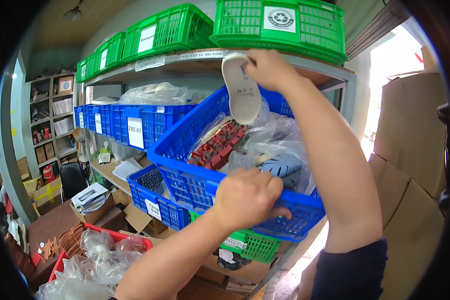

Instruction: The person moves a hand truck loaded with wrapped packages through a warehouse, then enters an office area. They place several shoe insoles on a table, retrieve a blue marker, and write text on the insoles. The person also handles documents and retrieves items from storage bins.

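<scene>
A large blue plastic crate (172, 150) sticks out from the shelf, tilted toward me. My left hand (250, 197) is closed over its near rim. Above the crate, my right hand (274, 71) pinches the upper edge of a whitish shoe insole (245, 100), which hangs upright and bears some dark handwriting. Inside the crate lie a red and grey patterned sole (219, 145), a light-blue sole (281, 165) with dark markings and several clear plastic bags (272, 145). The bags partly hide what is under them.
Green crates (167, 32) line the top shelf (175, 61), with other blue crates (120, 120) on the level below. A smaller blue crate (172, 212) and a green crate (260, 245) sit lower. At lower left stands a red bin (147, 243) of plastic bags; cardboard (410, 130) rises at right.
</scene>
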### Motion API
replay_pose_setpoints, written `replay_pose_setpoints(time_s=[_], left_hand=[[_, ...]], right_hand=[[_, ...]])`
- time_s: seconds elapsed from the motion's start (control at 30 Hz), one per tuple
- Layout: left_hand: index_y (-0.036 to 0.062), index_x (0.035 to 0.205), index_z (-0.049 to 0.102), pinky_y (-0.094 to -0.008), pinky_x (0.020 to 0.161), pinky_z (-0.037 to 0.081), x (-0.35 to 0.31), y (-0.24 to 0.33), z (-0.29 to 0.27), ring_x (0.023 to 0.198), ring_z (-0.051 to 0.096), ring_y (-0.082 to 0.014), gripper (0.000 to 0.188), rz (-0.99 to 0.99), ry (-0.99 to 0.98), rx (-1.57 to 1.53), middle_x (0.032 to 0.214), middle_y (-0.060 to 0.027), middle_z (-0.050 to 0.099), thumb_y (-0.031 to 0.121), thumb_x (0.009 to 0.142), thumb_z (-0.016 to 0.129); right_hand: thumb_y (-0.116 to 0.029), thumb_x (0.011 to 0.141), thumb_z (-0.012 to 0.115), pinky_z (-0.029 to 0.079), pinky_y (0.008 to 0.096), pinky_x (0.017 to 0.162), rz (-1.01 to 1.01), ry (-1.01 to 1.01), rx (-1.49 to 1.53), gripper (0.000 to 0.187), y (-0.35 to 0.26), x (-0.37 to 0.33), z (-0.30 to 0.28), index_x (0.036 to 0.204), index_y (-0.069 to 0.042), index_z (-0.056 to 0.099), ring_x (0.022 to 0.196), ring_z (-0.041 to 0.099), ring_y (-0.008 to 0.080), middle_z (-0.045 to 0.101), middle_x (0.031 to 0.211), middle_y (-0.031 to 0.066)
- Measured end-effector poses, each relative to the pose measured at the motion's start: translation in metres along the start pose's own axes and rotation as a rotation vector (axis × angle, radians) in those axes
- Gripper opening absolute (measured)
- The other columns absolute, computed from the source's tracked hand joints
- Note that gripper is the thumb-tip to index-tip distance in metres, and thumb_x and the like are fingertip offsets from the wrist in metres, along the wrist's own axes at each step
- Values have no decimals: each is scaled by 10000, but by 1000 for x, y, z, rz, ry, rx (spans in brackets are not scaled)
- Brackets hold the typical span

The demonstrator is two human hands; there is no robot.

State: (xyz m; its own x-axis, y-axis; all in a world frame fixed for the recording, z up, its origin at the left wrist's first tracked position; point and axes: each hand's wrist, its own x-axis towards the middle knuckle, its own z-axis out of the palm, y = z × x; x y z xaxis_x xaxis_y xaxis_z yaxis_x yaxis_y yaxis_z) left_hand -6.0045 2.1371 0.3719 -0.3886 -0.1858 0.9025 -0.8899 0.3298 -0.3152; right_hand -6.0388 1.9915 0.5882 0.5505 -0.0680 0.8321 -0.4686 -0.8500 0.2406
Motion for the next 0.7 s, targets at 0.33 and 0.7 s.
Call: replay_pose_setpoints(time_s=[0.33, 0.7], left_hand=[[103, 781, 717, -422, 666, 548, 99, -52, 25, 696, 682, -322, 658, -214, -394, 170, 694, -121, 682, 699, 508, 776], [3, 1195, 590, -490, 948, 436, 84, -95, 68, 1070, 587, -348, 557, -172, -185, 123, 1164, -197, 611, 477, 903, 564]], right_hand=[[-196, 901, 576, 518, 304, 538, 55, 613, 380, 265, 28, -53, -137, 946, 54, 654, 596, 654, 176, 674, 729, 137], [-153, 978, 557, 457, 289, 914, 238, 345, 1003, 338, 9, -279, -91, 1248, 50, 554, 1060, 588, 168, 613, 1174, 120]])
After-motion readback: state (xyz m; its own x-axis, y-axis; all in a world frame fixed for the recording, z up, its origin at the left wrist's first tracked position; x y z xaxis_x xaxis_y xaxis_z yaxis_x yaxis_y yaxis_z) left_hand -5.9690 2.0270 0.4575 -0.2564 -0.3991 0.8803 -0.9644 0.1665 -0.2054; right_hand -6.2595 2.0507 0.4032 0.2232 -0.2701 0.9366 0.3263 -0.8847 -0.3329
